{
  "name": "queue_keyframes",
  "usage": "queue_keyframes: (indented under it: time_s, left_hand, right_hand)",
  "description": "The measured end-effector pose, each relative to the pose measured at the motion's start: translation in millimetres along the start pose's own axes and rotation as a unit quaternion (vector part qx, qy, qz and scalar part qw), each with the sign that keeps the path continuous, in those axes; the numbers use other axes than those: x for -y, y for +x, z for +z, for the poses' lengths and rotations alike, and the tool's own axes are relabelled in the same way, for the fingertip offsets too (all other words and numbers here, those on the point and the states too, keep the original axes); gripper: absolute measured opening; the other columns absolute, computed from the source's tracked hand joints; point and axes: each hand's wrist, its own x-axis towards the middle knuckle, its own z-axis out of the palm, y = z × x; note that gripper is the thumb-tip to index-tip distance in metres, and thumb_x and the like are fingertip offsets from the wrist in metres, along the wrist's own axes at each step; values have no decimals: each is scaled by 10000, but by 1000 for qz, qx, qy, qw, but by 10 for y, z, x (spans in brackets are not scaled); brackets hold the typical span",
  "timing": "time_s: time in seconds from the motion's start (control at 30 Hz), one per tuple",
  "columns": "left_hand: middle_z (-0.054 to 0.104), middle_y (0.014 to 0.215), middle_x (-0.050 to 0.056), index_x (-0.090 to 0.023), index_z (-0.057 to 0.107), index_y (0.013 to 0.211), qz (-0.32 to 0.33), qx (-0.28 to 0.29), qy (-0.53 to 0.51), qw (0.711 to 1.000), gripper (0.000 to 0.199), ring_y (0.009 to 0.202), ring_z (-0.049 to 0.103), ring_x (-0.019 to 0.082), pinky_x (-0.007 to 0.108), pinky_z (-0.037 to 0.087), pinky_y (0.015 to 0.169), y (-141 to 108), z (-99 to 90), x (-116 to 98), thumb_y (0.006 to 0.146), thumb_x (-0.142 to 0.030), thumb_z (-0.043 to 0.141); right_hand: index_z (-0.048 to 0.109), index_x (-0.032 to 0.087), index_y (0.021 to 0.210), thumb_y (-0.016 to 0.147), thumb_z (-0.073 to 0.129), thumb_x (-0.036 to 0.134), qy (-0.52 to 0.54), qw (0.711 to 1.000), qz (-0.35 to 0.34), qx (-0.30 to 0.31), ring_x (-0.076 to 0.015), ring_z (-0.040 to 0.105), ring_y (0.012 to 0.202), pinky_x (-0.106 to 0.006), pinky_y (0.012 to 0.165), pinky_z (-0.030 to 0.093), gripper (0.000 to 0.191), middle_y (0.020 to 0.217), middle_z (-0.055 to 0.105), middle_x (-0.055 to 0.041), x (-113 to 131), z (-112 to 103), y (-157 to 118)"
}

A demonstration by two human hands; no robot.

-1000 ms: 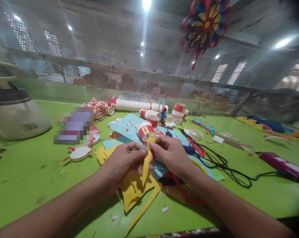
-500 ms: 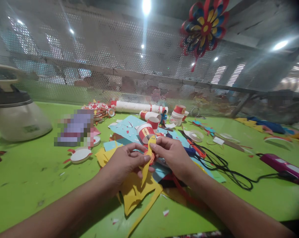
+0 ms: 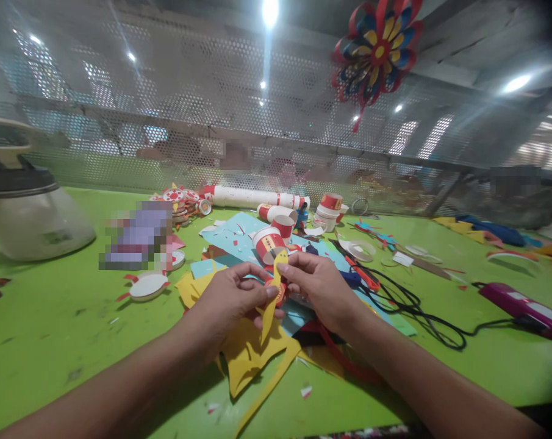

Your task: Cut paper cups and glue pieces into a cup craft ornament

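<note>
Between my two hands is a narrow yellow paper cutout (image 3: 269, 312) with small dark dots at its rounded upper end. My left hand (image 3: 239, 296) pinches its middle between thumb and fingers. Close to the upper end, my right hand (image 3: 319, 280) is closed with thumb and fingertips on the same cutout. A small red round piece (image 3: 281, 292) shows behind the cutout, partly covered by my fingers. Below my hands lie yellow paper scraps (image 3: 252, 356). Just beyond them, a red and white paper cup (image 3: 267, 244) lies tilted on light blue paper (image 3: 234, 235).
A white spray bottle (image 3: 33, 219) stands on the green table (image 3: 74, 341) at left, near a white paper disc (image 3: 148, 285) with red strips. Black cable (image 3: 422, 317) runs to a purple device (image 3: 523, 308) at right. A paper flower (image 3: 380, 52) hangs above.
</note>
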Motion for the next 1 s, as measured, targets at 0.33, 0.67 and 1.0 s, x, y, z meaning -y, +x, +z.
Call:
queue_keyframes:
  time_s: [0.33, 0.67, 1.0]
  left_hand:
    - [651, 610, 12, -161, 522, 863, 9, 15, 8, 1000, 279, 583, 657, 175, 203, 446, 435, 9, -33, 52, 684, -262, 711]
    - [643, 611, 4, -162, 528, 862, 17, 14, 15, 1000, 247, 573, 646, 157, 202, 443, 450, 17, -29, 50, 704, -249, 696]
    - [658, 655, 25, -159, 529, 874, 21, 4, -4, 1000, 266, 657, 669, 196, 217, 458, 473, 17, -52, 59, 699, -253, 705]
  right_hand:
    - [588, 151, 654, 677, 711, 367, 11, 1000, 2, -1, -88, 506, 485, -256, 516, 431, 249, 580, 568, 36, 6, -7, 3]
    - [587, 142, 649, 670, 714, 350, 17, 1000, 19, -15, -95, 516, 505, -270, 536, 443, 244, 592, 577, 24, -26, -8, 16]
    - [577, 158, 675, 759, 637, 438, 25, 999, 25, 20, -96, 512, 494, -285, 529, 460, 299, 604, 564, 24, -60, -32, 21]
